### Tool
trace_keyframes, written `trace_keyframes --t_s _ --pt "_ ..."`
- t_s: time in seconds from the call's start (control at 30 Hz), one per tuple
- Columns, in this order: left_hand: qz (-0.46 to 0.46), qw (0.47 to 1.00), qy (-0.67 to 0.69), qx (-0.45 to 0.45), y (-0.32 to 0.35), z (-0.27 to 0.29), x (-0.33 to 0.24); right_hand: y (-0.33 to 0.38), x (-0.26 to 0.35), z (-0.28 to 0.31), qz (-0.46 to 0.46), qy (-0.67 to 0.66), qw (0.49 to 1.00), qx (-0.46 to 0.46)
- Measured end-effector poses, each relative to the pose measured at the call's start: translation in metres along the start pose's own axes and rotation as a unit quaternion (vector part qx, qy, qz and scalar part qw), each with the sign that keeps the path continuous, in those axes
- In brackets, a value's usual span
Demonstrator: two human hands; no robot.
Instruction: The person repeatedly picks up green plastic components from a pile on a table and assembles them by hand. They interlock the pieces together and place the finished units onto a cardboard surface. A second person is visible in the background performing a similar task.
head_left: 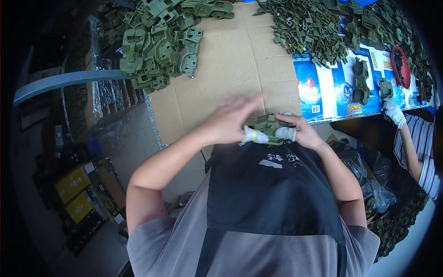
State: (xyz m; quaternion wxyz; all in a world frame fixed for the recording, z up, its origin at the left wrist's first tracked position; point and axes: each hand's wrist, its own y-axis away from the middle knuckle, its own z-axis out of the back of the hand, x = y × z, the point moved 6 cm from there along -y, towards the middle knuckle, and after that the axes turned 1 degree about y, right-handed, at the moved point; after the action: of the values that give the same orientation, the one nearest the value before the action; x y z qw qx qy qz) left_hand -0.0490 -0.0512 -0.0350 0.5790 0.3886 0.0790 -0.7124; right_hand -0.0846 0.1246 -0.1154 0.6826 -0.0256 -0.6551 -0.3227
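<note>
A dark green plastic toy vehicle body is held at the near edge of the cardboard, just in front of my apron. My right hand grips its right side, with a white cover on the thumb. My left hand is at its left, fingers stretched out and smeared by motion over the cardboard. The left thumb, also in a white cover, lies against or just over the green body; contact is hard to tell. My hands hide part of the piece.
Cardboard covers the table before me. Green vehicle bodies are heaped at far left, small green parts at far right. Printed blue-white sheets and a red dish lie rightward. A co-worker's gloved hand holds a green piece.
</note>
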Motion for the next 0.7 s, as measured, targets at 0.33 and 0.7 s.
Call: trace_keyframes --t_s 0.33,0.7 --pt "0.092 0.885 0.448 -0.088 0.031 -0.058 0.059 -0.004 0.059 0.020 0.068 0.203 0.975 -0.059" --pt "0.049 0.951 0.279 -0.123 0.027 -0.046 0.041 -0.049 0.068 -0.019 0.047 0.062 0.985 0.156"
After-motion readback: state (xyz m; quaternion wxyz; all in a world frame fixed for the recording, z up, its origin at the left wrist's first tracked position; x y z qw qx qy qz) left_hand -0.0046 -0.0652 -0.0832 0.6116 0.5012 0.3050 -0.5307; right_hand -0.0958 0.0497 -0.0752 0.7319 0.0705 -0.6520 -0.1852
